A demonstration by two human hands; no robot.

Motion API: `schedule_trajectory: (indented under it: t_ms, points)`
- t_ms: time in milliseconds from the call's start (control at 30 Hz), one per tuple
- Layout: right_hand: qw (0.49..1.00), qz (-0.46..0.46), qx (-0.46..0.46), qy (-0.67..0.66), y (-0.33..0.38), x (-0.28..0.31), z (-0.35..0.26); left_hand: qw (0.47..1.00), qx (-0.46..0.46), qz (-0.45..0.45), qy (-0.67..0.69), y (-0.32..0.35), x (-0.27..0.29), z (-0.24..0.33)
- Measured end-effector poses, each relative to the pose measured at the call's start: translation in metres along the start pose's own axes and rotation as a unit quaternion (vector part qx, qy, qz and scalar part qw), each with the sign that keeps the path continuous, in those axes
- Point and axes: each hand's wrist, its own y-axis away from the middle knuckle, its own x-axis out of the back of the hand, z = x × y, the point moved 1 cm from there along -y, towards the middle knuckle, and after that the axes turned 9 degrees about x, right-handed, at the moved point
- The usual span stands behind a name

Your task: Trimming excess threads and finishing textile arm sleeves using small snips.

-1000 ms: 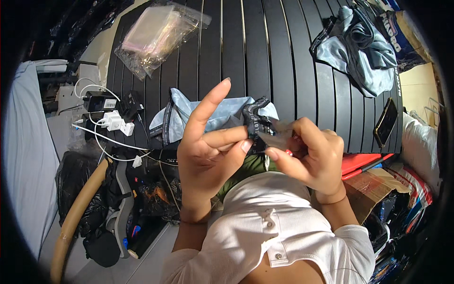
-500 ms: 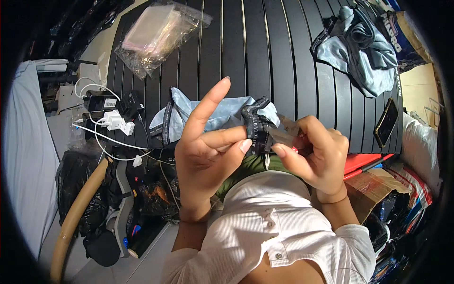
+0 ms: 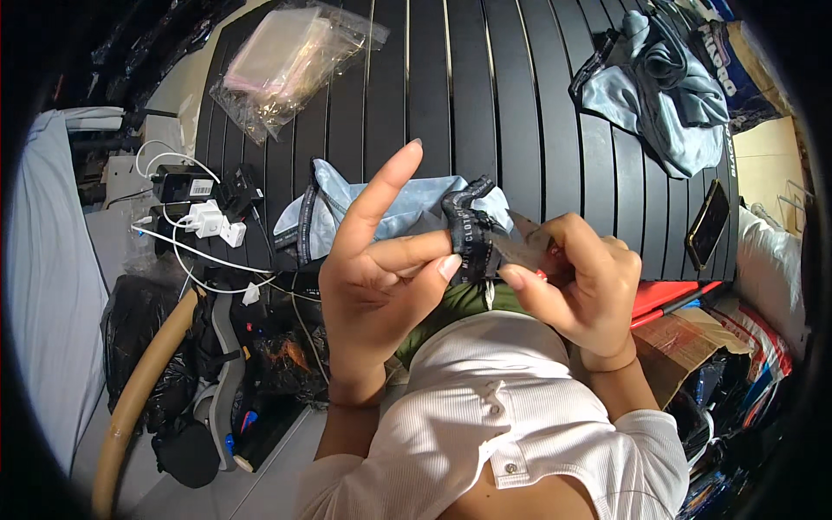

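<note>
Each grip is closed: left hand (image 3: 373,290) on a crosswise blue garment (image 3: 407,206), right hand (image 3: 591,282) on snips (image 3: 520,252) pointing left.

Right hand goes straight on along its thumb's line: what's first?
Likely the dark band on the grey-blue cloth, pinched by the left hand; depth is unclear, so the gap is hard to judge.
</note>
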Motion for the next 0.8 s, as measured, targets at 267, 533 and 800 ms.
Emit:
schedule_trajectory:
  t_ms: [267,533,800]
  points:
    - [0.999,-0.019,-0.004,-0.031,0.001,-0.008,0.000,0.999,-0.015,-0.003,0.042,0.001,-0.004,0.003]
    - [0.999,-0.032,0.001,0.010,0.001,-0.008,0.001,0.999,-0.027,0.024,0.037,0.001,-0.007,0.004]
    - [0.994,0.084,-0.063,0.009,0.001,0.002,0.008,0.999,0.012,0.013,0.029,0.000,-0.004,0.007]
